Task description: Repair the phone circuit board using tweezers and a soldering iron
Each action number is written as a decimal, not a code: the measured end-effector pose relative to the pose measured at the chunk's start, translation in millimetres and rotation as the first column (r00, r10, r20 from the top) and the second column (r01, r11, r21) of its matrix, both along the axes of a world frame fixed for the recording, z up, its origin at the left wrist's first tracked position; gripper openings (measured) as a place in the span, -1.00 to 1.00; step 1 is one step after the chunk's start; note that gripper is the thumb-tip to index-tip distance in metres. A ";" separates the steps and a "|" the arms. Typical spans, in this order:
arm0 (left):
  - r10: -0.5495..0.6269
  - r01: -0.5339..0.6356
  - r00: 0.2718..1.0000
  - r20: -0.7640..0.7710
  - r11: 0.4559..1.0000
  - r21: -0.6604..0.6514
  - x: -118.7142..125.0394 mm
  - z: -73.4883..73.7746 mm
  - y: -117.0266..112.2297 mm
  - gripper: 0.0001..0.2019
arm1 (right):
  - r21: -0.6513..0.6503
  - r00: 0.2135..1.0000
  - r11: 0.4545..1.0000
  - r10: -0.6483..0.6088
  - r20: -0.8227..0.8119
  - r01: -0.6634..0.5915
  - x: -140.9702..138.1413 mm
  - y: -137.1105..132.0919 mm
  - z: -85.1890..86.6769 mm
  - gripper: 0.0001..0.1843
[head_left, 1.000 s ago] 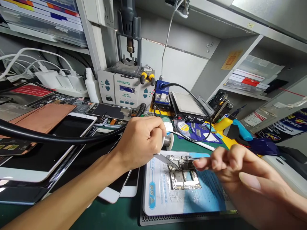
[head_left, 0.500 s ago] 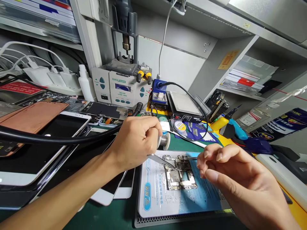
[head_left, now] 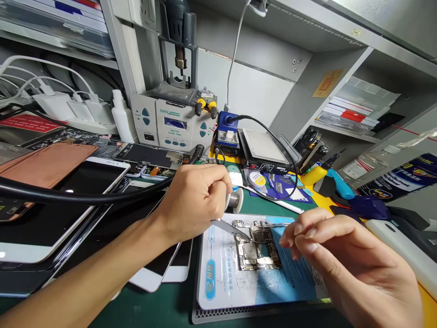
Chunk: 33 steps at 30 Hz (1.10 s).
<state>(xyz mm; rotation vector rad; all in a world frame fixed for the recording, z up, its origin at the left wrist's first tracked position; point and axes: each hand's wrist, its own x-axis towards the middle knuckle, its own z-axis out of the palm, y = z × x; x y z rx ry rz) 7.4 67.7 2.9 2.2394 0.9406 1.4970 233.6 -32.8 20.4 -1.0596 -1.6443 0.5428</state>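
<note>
A phone circuit board (head_left: pixel 256 248) lies on a white and blue work mat (head_left: pixel 225 278) in front of me. My left hand (head_left: pixel 196 198) is closed round metal tweezers (head_left: pixel 231 228), whose tip touches the board's upper left part. My right hand (head_left: pixel 341 255) hovers just right of the board with its fingers curled and the fingertips drawn together; I cannot make out anything between them. A thin metal strip (head_left: pixel 273 224) lies at the board's far edge.
A hot-air rework station (head_left: pixel 172 123) stands behind, with a black hose (head_left: pixel 85 197) crossing over stacked phones and screens (head_left: pixel 61 200) on the left. A solder spool (head_left: pixel 235 199), a blue iron stand (head_left: pixel 228 132), a heating plate (head_left: pixel 264 150) and hand tools (head_left: pixel 337 184) crowd the back and right.
My right hand has drawn back a little from the board and its fingers have curled closer together. The left hand keeps the tweezers on the board. The camera shifted slightly.
</note>
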 end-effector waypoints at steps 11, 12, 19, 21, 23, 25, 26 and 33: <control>-0.007 0.007 1.000 -0.013 1.000 0.020 0.7 -1.3 0.1 -0.69 | 0.197 0.946 0.979 -0.118 0.300 0.060 -22.1 -2.3 -1.1 -0.73; -0.007 0.008 1.000 -0.013 1.000 0.024 0.6 -1.4 0.2 -0.69 | 0.202 0.939 0.978 -0.116 0.324 0.052 -22.3 -4.2 -2.1 -0.75; -0.018 0.018 1.000 -0.022 1.000 0.019 0.4 -1.4 0.2 -0.69 | 0.179 0.889 0.978 0.012 0.457 -0.105 -6.1 -9.8 -6.0 -0.79; -0.018 0.018 1.000 -0.024 1.000 0.018 0.7 -1.4 0.5 -0.68 | 0.209 0.866 0.956 0.079 0.493 -0.205 0.6 -3.7 -6.7 -0.74; -0.017 0.017 0.999 -0.028 1.000 0.014 0.6 -1.4 0.7 -0.68 | 0.241 0.845 0.929 0.119 0.521 -0.279 5.4 2.6 -8.0 -0.72; -0.018 0.019 0.999 -0.028 1.000 0.018 0.1 -1.7 0.8 -0.68 | 0.247 0.836 0.922 0.127 0.534 -0.298 7.6 6.1 -9.2 -0.71; -0.018 0.018 0.999 -0.029 1.000 0.019 -0.2 -1.9 0.8 -0.68 | 0.244 0.837 0.925 0.124 0.534 -0.292 7.8 6.5 -9.7 -0.70; -0.022 0.023 0.999 -0.028 0.999 0.038 -0.3 -3.1 0.3 -0.69 | 0.253 0.838 0.923 0.116 0.534 -0.289 6.3 3.2 -9.3 -0.70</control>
